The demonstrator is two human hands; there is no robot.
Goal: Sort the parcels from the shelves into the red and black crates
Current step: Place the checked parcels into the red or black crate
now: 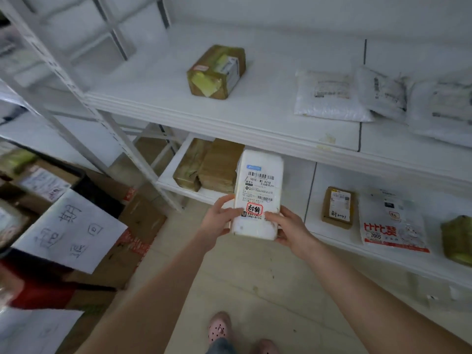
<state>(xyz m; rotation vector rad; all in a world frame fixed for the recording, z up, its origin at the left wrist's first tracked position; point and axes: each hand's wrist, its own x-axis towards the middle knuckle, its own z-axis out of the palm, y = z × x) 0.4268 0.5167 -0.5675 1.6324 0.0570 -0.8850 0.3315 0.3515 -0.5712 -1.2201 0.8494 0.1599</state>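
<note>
One wide-angle camera, worn on the head, looks forward and down at the shelves (268,80) from close by. The floor (242,284) and a shoe (219,328) lie directly below it.

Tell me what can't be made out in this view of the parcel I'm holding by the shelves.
All in the head view:
- White parcel: fine label print is too small to read; left hand and right hand cover its lower edges.
- Red crate: blurred, partly behind the handwritten sheet, contents hidden.
- White mailers, upper right: labels blurred.
- Olive parcel: cut off by the right frame edge.
</note>
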